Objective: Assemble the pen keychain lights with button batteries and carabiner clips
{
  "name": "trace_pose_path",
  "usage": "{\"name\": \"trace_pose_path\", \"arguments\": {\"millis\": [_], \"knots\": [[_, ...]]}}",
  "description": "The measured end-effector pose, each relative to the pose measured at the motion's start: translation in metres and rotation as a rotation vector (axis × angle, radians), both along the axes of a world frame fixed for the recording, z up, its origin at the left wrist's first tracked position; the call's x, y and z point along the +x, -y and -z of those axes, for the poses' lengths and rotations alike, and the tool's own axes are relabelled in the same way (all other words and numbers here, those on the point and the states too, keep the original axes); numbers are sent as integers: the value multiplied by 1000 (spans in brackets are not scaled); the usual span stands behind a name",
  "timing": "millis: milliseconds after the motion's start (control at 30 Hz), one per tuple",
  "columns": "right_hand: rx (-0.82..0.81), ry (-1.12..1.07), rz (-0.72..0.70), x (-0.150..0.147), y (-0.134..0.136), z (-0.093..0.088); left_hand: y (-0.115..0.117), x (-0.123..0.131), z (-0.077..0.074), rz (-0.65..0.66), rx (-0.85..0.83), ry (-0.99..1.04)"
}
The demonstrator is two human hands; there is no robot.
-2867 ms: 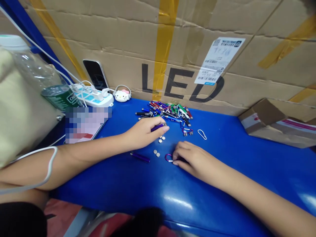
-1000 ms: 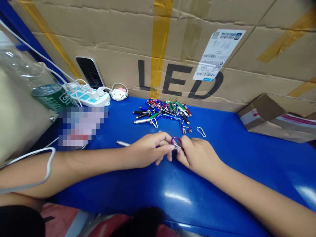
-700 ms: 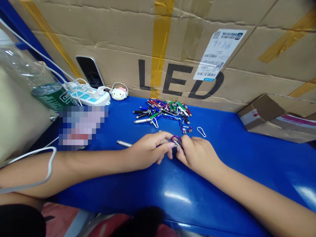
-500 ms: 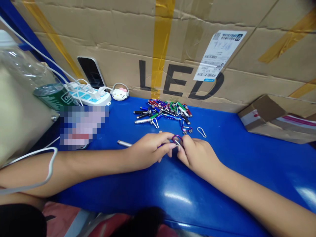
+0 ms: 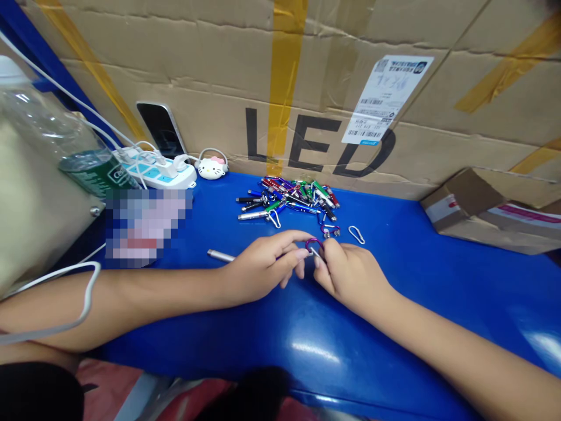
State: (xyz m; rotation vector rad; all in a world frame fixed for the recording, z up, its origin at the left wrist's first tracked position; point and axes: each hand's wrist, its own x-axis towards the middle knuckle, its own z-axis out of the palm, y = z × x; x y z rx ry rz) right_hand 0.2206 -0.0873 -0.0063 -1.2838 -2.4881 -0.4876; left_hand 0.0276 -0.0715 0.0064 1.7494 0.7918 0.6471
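Both hands meet at the middle of the blue table [image 5: 394,327]. My right hand [image 5: 350,273] pinches a small purple carabiner clip [image 5: 314,245] at its fingertips. My left hand [image 5: 260,266] is closed round a small purple pen-shaped keychain light, mostly hidden by its fingers, with its end held against the clip. A silver keychain light [image 5: 220,255] lies just behind my left hand. A heap of coloured keychain lights [image 5: 294,200] sits further back, and a loose silver clip [image 5: 356,234] lies to its right.
A big cardboard box marked LED [image 5: 315,105] walls the back. A power strip [image 5: 158,171], a cat-shaped white charger [image 5: 211,167], a phone [image 5: 160,128] and a plastic bottle [image 5: 65,140] stand at the left. A small carton [image 5: 486,213] lies at the right.
Since the earliest frame my left hand brought the purple light and my right hand lifted the purple clip; they met. Over the last second the hands have barely moved, fingers working at the clip.
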Motion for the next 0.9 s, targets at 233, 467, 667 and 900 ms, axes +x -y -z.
{"name": "trace_pose_path", "arguments": {"millis": [233,467,667,900], "knots": [[-76,-8,42,-2,0,2,-4,1,3,-67,-82,80],[-344,-299,78,2,-4,4,-38,-11,-11,-128,79,2],[-338,-258,34,7,-15,11,-80,-36,-15,-281,757,-596],[-311,-148,-258,-4,-3,9,-89,-45,-7,-263,956,-1202]]}}
